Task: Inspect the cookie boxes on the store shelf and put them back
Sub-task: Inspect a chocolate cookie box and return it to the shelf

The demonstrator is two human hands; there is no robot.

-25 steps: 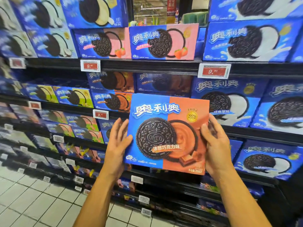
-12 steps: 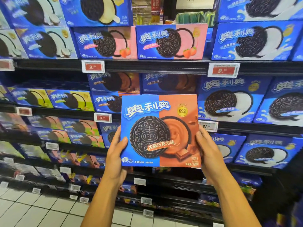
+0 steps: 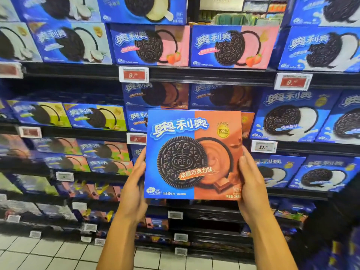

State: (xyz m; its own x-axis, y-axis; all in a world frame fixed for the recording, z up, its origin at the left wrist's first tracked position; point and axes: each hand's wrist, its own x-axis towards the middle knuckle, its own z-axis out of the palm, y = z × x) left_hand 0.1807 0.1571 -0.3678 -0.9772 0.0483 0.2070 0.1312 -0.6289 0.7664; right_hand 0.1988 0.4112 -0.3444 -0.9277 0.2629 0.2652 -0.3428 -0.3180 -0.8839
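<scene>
A blue and orange chocolate cookie box (image 3: 193, 154) is upright in front of the shelf, its printed face toward me. My left hand (image 3: 136, 184) grips its left edge with fingers curled behind. On the opposite edge my right hand (image 3: 250, 184) grips the same way, thumb on the front. Behind the box, more chocolate boxes (image 3: 155, 95) are stacked on the middle shelf (image 3: 214, 76).
Strawberry boxes (image 3: 150, 45) fill the shelf above, and white-cream boxes (image 3: 288, 115) stand to the right. Green-flavour boxes (image 3: 97, 117) lie to the left. Price tags (image 3: 133, 75) hang on shelf edges. White floor tiles (image 3: 58, 256) run below.
The chocolate box, held by both hands, has risen slightly and moved closer to the stacked chocolate boxes on the shelf. The view has shifted left and upward.
</scene>
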